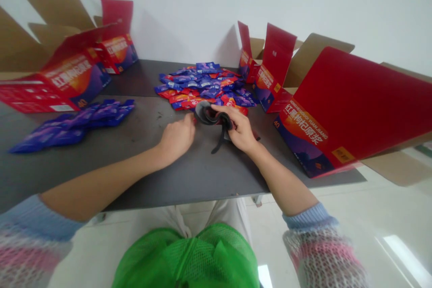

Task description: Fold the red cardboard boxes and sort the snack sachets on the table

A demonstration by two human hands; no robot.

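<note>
My right hand is closed on a dark grey strap-like object at the middle of the dark table; part of the strap hangs down to the table top. My left hand is curled shut just left of it, fingertips touching the object's left end. Directly beyond both hands lies a pile of several red and blue sachets.
A second heap of blue sachets lies at the left. Open red-and-purple cartons stand at the left, back right and near right, with brown cardboard flaps behind. A green mesh bag sits on my lap.
</note>
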